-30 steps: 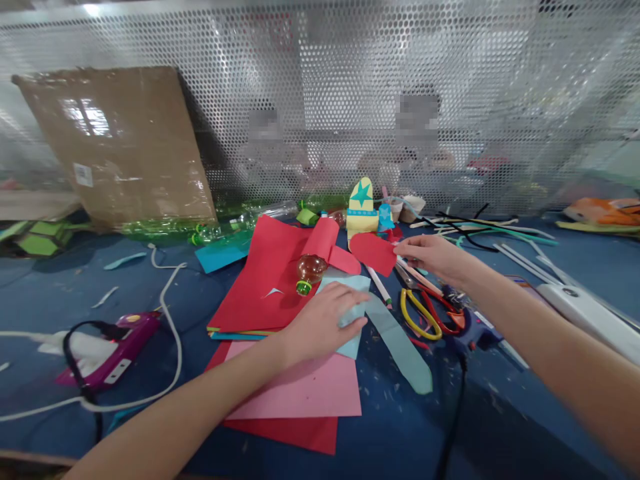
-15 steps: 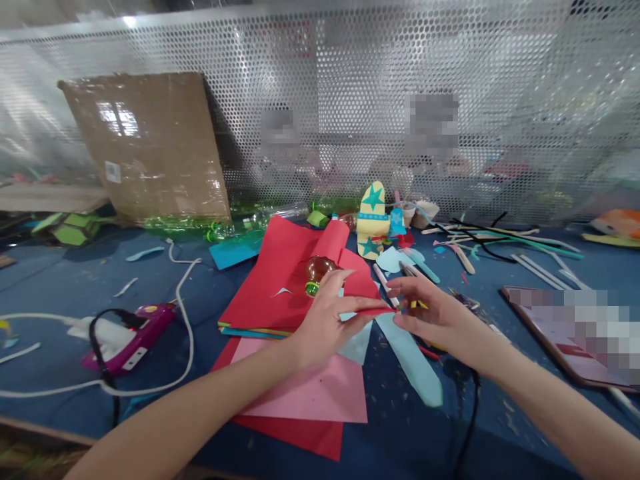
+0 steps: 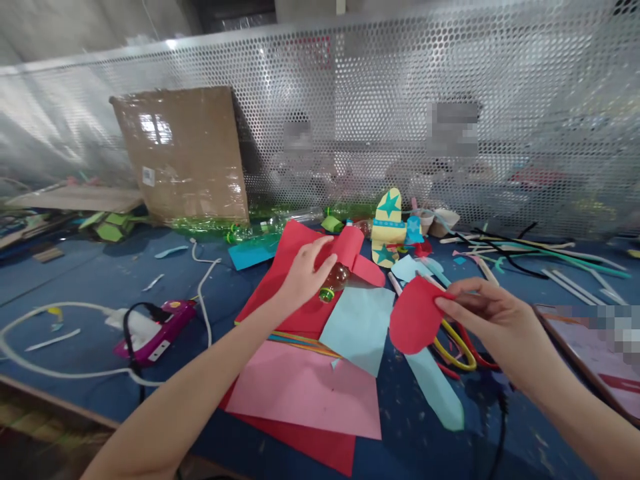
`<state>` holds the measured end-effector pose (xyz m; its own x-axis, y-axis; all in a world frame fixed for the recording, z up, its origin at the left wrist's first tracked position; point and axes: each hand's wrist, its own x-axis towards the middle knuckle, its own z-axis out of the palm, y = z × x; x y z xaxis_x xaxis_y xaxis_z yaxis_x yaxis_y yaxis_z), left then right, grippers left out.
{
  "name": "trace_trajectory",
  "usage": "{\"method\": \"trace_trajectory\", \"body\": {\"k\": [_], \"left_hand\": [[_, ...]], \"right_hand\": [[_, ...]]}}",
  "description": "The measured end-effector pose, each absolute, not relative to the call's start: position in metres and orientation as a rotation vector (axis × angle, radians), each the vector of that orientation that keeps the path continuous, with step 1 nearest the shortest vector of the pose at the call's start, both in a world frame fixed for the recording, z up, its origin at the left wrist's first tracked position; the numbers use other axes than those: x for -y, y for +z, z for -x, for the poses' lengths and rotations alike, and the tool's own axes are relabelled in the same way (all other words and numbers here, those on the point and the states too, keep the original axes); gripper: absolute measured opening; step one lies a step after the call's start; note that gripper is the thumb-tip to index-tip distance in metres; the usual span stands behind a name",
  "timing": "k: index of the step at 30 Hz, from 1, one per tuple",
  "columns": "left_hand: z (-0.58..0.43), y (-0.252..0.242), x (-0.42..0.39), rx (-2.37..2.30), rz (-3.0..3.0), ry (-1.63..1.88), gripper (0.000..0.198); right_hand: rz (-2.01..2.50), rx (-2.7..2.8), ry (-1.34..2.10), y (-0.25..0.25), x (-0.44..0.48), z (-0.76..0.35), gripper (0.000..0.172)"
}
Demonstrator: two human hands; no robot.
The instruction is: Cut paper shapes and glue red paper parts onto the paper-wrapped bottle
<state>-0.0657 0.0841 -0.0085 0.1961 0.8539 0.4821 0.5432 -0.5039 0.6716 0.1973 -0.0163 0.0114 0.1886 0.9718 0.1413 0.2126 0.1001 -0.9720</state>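
My right hand [image 3: 493, 320] pinches a rounded red paper cutout [image 3: 416, 317] at its right edge, above the tabletop. Thumb and fingers apart, my left hand [image 3: 307, 273] hovers over the large red sheets, close to a clear bottle neck [image 3: 339, 275] with a green ring. Just beyond the fingertips, red paper [image 3: 349, 247] is rolled around the bottle, and a rounded red flap [image 3: 370, 271] sticks out on its right. Whether the left fingers touch the bottle I cannot tell. A light blue sheet [image 3: 357, 320] and a pink sheet [image 3: 305, 387] lie nearer to me.
Yellow-handled scissors [image 3: 465, 353] lie beneath my right hand, beside a light blue strip [image 3: 437, 390]. A phone [image 3: 580, 340] sits at right. A purple power strip [image 3: 155, 333] with cables is at left. Cardboard [image 3: 185, 153] leans against the perforated metal screen [image 3: 350, 87].
The red cutout has moved from my left hand to my right, which has drawn away to the right. My left hand has shifted up and left toward the rolled red paper.
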Motion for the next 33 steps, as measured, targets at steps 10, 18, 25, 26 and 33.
{"method": "trace_trajectory", "body": {"k": [10,18,25,26,33], "left_hand": [[0.073,-0.010,-0.091,-1.237,-1.885,0.855,0.050],[0.066,-0.011,-0.089,-1.176,-1.628,0.869,0.051],[0.059,0.009,-0.085,-0.972,-1.015,1.032,0.046],[0.059,0.011,-0.084,-0.960,-0.975,1.039,0.045],[0.060,0.014,-0.082,-0.946,-1.004,1.029,0.047]], "right_hand": [[1.367,1.112,1.090,-0.001,0.002,-0.202,0.056],[1.401,1.296,1.113,-0.011,0.002,-0.208,0.050],[1.376,1.367,1.073,-0.008,0.001,-0.203,0.053],[1.377,1.373,1.069,-0.008,0.001,-0.203,0.053],[1.402,1.409,1.030,-0.005,0.002,-0.201,0.052]]}}
